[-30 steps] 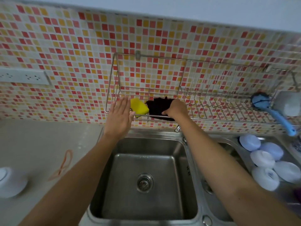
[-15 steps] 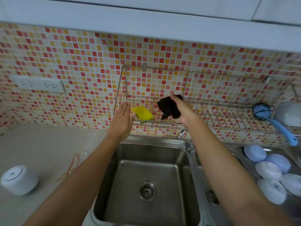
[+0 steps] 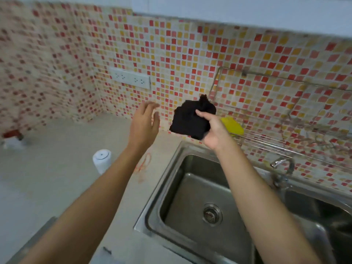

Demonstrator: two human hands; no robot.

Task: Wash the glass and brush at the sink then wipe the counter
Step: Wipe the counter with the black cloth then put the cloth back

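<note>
My right hand (image 3: 213,130) grips a crumpled black cloth (image 3: 188,119) in the air above the back left corner of the steel sink (image 3: 190,202). My left hand (image 3: 144,124) hovers just left of the cloth with its fingers spread, holding nothing. The grey counter (image 3: 57,178) stretches to the left of the sink. A yellow sponge (image 3: 233,125) lies on the wire rack (image 3: 266,141) on the wall, partly behind my right hand. No glass or brush is in view.
A small white cylinder (image 3: 102,161) stands on the counter, with an orange rubber band (image 3: 142,165) lying beside it. The tap (image 3: 280,162) sits between the two sink basins. A socket strip (image 3: 130,78) is on the tiled wall. A red-capped object (image 3: 11,137) sits far left.
My right hand lifted the black cloth off the rack and carried it left, away from the sponge. My left hand left the sponge and opened wider. The view swung left toward the counter.
</note>
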